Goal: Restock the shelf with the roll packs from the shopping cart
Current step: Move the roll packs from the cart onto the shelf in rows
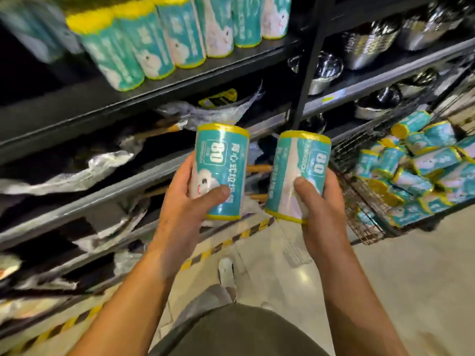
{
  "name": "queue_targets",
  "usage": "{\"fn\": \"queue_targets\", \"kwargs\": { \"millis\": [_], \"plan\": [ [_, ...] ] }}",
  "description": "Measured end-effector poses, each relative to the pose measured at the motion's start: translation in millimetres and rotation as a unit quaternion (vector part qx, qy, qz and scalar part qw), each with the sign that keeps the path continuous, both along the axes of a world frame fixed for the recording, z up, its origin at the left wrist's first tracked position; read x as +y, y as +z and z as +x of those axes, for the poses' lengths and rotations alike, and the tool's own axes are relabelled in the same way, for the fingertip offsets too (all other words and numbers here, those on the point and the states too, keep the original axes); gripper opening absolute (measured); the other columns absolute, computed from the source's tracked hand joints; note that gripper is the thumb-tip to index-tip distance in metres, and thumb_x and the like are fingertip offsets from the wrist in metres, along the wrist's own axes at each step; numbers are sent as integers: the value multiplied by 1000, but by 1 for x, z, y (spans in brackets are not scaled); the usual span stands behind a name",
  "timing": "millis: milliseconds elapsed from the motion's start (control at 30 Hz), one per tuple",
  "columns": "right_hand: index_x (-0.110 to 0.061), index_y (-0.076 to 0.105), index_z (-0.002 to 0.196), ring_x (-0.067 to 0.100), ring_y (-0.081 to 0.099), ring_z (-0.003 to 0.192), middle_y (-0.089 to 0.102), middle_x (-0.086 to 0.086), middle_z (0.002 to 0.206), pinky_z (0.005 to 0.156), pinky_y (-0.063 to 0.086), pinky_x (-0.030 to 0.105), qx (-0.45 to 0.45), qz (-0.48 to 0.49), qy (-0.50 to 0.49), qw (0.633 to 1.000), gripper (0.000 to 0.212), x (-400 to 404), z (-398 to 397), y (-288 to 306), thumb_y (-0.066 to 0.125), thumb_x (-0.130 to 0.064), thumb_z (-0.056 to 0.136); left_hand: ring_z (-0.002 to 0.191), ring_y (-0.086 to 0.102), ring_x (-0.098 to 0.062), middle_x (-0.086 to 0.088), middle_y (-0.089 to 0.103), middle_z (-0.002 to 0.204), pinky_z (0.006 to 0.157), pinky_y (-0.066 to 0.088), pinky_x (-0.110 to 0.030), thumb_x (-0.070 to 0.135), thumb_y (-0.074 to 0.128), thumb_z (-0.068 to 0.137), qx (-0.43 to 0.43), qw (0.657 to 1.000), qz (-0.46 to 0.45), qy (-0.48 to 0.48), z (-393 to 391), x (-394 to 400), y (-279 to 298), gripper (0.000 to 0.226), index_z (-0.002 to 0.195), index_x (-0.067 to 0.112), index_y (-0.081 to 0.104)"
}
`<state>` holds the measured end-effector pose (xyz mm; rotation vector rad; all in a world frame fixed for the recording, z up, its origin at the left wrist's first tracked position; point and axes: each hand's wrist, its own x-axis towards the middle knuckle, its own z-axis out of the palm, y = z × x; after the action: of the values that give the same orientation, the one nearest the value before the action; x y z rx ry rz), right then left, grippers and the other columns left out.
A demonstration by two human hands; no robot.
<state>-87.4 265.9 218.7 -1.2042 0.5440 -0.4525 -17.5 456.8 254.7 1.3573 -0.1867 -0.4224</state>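
Head view: our left hand [190, 191] holds one roll [218, 170], our right hand [318, 201] holds another roll [298, 176], near the shelf [154, 96] and cart [365, 217].

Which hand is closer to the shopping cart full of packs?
The right hand. It holds a roll pack just beside the shopping cart, which is on the right. The left hand holds another pack farther left, toward the shelves.
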Motion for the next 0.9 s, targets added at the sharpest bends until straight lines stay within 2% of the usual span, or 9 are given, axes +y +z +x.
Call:
{"fn": "queue_targets", "kwargs": {
  "millis": [133, 200, 367, 533, 633, 733, 833, 900],
  "plan": [
    [-30, 60, 122, 14, 71, 94, 74, -5, 105, 75, 56, 29, -15, -15, 101, 995, 50, 52, 20, 15, 71, -31, 73, 107, 70, -23, 2, 72, 119, 76, 55, -38, 12, 73, 67, -21, 993, 26, 117, -13, 63, 13, 73, 135, 32, 53],
    [-29, 58, 125, 11, 71, 93, 74, -8, 104, 72, 55, 24, -16, -30, 144, 989, 50, 81, 28, 23, 68, -30, 76, 101, 72, -19, 1, 73, 115, 71, 58, -33, 11, 71, 69, -32, 987, 27, 153, -17, 94, 18, 67, 131, 31, 54],
    [-27, 53, 134, 10, 71, 95, 72, -5, 111, 68, 56, 20, -18, -50, 220, 974, 49, 158, 49, 36, 70, -23, 88, 105, 70, -24, -4, 70, 118, 76, 59, -33, 17, 78, 67, -45, 975, 32, 215, -19, 174, 23, 77, 138, 23, 50],
    [-28, 58, 127, 16, 72, 96, 73, -4, 109, 72, 57, 32, -17, -41, 228, 973, 59, 244, 75, 41, 71, -36, 70, 105, 70, -26, -5, 70, 118, 78, 59, -39, 22, 68, 75, -45, 969, 12, 241, -6, 251, 26, 61, 134, 23, 53],
    [-30, 59, 125, 20, 72, 98, 73, -2, 109, 76, 59, 40, -19, -39, 223, 974, 71, 288, 89, 46, 72, -47, 58, 105, 70, -26, -2, 71, 116, 77, 59, -39, 28, 75, 68, -47, 971, 8, 233, 12, 294, 27, 67, 132, 25, 55],
    [-26, 57, 127, 19, 72, 101, 72, 1, 113, 82, 58, 40, -35, -40, 205, 977, 77, 319, 106, 57, 76, -47, 55, 108, 69, -20, 1, 69, 121, 80, 59, -34, 36, 78, 63, -86, 971, 21, 222, 31, 326, 34, 78, 135, 30, 51],
    [-26, 63, 118, 21, 72, 100, 73, 1, 111, 84, 59, 43, -45, -64, 201, 977, 61, 336, 122, 71, 76, -45, 62, 109, 68, -17, 1, 67, 124, 81, 57, -31, 37, 76, 63, -98, 972, 6, 216, 51, 346, 40, 81, 138, 27, 49],
    [-27, 66, 111, 19, 72, 98, 75, -3, 106, 83, 60, 40, -56, -97, 193, 975, 44, 342, 136, 83, 75, -40, 70, 106, 69, -18, 0, 70, 118, 80, 56, -32, 31, 76, 68, -95, 974, -2, 207, 66, 355, 45, 69, 133, 24, 54]
  ]
}}
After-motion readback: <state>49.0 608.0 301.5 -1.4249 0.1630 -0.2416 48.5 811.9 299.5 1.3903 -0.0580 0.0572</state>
